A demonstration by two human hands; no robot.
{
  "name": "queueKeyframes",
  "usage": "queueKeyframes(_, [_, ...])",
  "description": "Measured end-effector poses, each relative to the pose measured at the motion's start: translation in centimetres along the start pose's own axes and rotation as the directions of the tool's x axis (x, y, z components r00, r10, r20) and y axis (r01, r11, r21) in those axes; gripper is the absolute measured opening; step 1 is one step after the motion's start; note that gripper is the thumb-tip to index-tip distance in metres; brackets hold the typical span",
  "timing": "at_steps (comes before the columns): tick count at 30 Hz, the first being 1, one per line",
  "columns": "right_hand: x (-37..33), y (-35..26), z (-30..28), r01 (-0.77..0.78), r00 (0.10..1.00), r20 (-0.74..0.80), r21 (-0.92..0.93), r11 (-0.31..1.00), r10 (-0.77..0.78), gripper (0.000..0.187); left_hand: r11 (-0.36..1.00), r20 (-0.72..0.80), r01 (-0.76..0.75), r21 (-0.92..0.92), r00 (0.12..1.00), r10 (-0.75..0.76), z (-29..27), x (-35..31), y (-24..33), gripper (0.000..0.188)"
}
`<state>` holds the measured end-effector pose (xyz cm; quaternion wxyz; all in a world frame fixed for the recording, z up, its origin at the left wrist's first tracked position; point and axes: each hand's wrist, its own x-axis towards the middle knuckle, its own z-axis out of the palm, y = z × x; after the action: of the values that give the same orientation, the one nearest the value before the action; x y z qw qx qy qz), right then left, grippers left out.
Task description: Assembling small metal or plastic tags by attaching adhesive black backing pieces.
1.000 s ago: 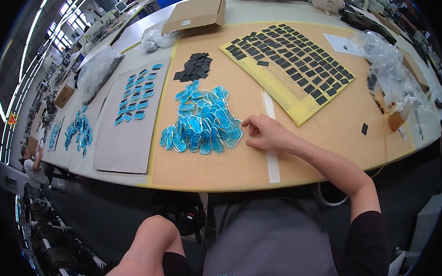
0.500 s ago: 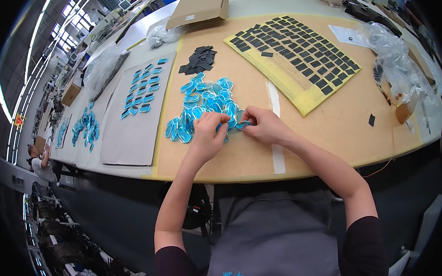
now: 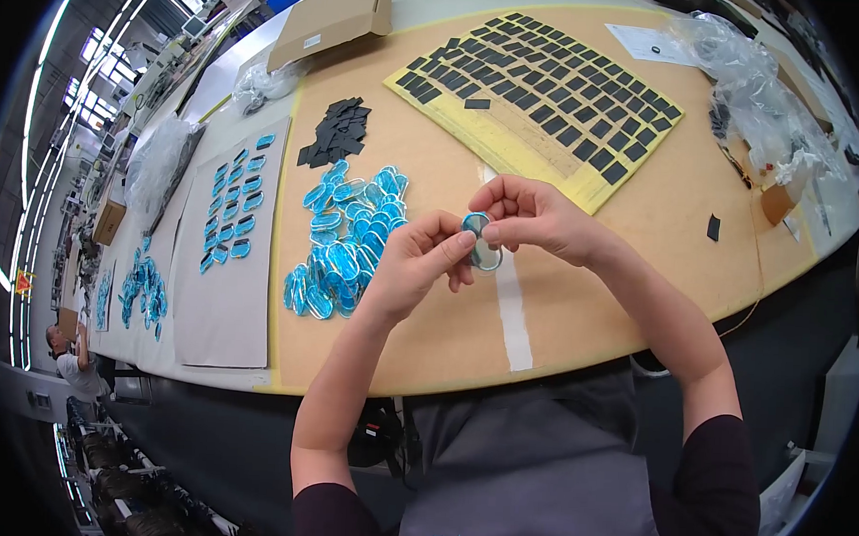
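Between my two hands is an oval blue patch (image 3: 488, 256) with a light rim; part of it looks pale and glossy. The thumb and fingers of my left hand (image 3: 416, 260) pinch its left side. My right hand (image 3: 539, 220) grips its upper right edge between thumb and fingertips. Just left of my left hand lies a loose pile of similar blue oval patches (image 3: 342, 261). Beyond that pile sits a heap of small black rectangles (image 3: 336, 130).
Black rectangles stand in rows on a yellow-edged board (image 3: 601, 191). On the left, a grey sheet (image 3: 221, 321) bears rows of blue ovals with black pieces. Clear plastic bags (image 3: 744, 81), a cardboard box (image 3: 330, 24) and a single black rectangle (image 3: 713, 228) lie around. A person (image 3: 80, 363) is far left.
Both hands have come away from the pile with one oval patch held between them. The view has shifted, so the table's things appear farther left.
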<state>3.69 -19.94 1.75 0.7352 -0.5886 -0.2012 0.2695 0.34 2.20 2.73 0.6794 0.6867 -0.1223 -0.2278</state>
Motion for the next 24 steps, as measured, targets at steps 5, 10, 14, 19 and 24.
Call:
queueKeyframes(5, [-0.9, 1.0, -1.4, 0.016, 0.997, -0.073, 0.158, 0.987, -0.005, 0.034, 0.911, -0.077, -0.087, -0.402, 0.995, 0.061, 0.3, 2.0, -1.0, 0.014])
queueKeyframes(10, [-0.3, 0.8, -0.9, 0.311, 0.930, -0.118, -0.246, 0.918, -0.347, 0.024, 0.824, -0.023, -0.030, -0.566, 1.000, 0.020, -0.1, 2.6, -2.3, 0.018])
queueKeyframes(14, [-0.1, 1.3, -1.4, 0.408, 0.872, -0.065, -0.453, 0.793, -0.485, 0.015, 0.728, 0.165, 0.138, -0.671, 0.986, -0.035, 0.2, 2.7, -3.5, 0.020])
queueKeyframes(19, [-0.7, 0.2, -1.4, 0.156, 0.972, -0.109, -0.358, 0.921, -0.207, 0.015, 0.898, 0.003, 0.023, -0.440, 1.000, -0.025, 0.9, 2.3, -4.1, 0.027])
queueKeyframes(24, [-0.5, 0.7, -0.7, 0.066, 0.991, -0.119, 0.056, 0.996, -0.059, 0.026, 0.789, -0.013, -0.066, -0.611, 0.997, 0.074, 1.1, 2.3, -3.3, 0.030])
